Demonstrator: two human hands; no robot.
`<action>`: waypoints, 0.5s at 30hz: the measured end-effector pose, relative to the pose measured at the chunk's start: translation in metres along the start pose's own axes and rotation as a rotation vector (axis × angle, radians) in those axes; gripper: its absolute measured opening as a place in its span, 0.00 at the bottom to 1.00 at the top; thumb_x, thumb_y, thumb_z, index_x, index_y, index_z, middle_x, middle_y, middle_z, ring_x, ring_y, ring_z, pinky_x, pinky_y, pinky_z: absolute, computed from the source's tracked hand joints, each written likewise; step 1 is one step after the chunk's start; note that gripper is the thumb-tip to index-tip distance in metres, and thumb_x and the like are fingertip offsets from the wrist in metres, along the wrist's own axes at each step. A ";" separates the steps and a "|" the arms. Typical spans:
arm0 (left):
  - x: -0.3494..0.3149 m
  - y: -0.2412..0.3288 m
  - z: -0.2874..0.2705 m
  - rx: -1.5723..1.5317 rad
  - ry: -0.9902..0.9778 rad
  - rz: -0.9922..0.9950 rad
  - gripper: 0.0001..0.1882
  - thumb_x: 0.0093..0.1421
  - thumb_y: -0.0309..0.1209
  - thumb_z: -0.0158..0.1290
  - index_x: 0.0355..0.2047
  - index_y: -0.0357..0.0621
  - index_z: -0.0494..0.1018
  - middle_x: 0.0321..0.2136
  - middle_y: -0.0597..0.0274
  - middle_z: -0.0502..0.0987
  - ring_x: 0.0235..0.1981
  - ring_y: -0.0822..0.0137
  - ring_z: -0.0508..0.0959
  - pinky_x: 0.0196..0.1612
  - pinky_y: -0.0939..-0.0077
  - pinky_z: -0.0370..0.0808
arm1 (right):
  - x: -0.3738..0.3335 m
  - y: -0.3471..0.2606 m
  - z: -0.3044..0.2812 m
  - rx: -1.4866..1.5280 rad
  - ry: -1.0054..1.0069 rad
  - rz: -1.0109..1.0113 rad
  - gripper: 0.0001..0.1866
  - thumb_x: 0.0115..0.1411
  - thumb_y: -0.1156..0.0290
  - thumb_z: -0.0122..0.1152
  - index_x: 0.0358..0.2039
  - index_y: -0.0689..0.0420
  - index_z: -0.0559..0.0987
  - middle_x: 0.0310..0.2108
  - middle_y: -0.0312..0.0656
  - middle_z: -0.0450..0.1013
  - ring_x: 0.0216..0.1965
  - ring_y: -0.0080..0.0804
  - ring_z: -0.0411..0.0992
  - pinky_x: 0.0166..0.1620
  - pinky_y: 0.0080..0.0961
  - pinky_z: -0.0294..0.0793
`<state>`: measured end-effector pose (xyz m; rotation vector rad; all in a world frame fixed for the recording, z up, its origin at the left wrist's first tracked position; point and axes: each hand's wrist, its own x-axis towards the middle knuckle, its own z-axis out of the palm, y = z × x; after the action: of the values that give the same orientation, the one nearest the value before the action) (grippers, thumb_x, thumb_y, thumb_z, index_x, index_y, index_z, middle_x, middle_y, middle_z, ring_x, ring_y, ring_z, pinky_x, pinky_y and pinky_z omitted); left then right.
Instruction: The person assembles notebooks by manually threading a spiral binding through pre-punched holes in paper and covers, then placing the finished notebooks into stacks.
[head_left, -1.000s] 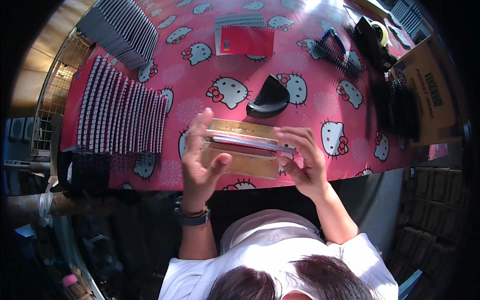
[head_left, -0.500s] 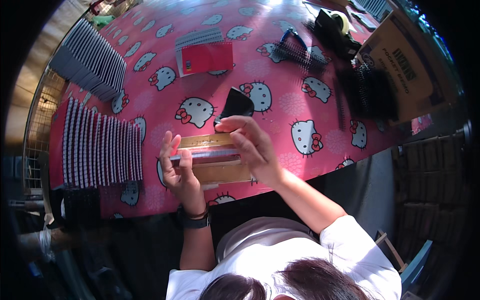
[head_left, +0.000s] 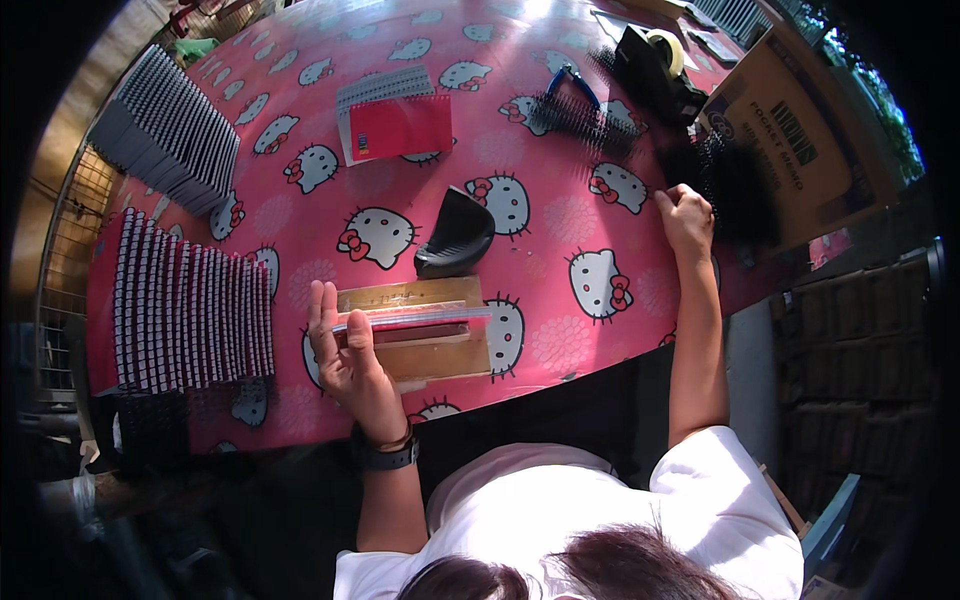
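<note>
The left hand [head_left: 362, 375], fingers extended, pinched the left end of a thin, white-edged paper pad [head_left: 430, 319] upon a tan wooden-looking block [head_left: 440, 363]. Well to its right, the right hand [head_left: 689, 222] curled nearly closed beside heaped black binding coils [head_left: 745, 192]; any hold was hidden. Coil-fetching seemed in hand; the next move called for fine fingertip picking.

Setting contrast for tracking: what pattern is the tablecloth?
The tablecloth is pink with white cat faces, red bows and paler flowers: head view.
</note>
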<state>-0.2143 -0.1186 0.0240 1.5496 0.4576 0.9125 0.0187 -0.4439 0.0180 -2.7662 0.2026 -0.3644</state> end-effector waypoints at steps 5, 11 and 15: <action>0.004 0.002 -0.013 0.126 -0.048 0.023 0.26 0.69 0.41 0.38 0.59 0.33 0.61 0.65 0.51 0.53 0.64 0.57 0.56 0.64 0.62 0.57 | -0.004 -0.006 -0.020 0.152 0.171 -0.022 0.13 0.60 0.58 0.56 0.36 0.54 0.80 0.34 0.47 0.78 0.37 0.46 0.77 0.41 0.37 0.74; -0.011 0.029 0.000 0.653 -0.173 0.504 0.31 0.62 0.47 0.47 0.61 0.46 0.61 0.65 0.52 0.53 0.67 0.50 0.47 0.65 0.45 0.35 | -0.018 -0.013 -0.043 0.471 0.124 -0.266 0.15 0.63 0.73 0.49 0.50 0.54 0.75 0.29 0.34 0.72 0.28 0.20 0.68 0.34 0.16 0.69; -0.008 0.031 0.009 0.775 -0.375 0.587 0.24 0.57 0.42 0.56 0.55 0.60 0.71 0.62 0.60 0.61 0.66 0.58 0.53 0.64 0.41 0.34 | -0.099 -0.089 -0.078 0.877 -0.394 -0.545 0.19 0.58 0.83 0.51 0.49 0.56 0.77 0.30 0.34 0.71 0.30 0.19 0.67 0.34 0.16 0.68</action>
<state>-0.2181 -0.1365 0.0512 2.5958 0.0617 0.8870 -0.0888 -0.3674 0.0982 -1.9094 -0.6603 -0.0018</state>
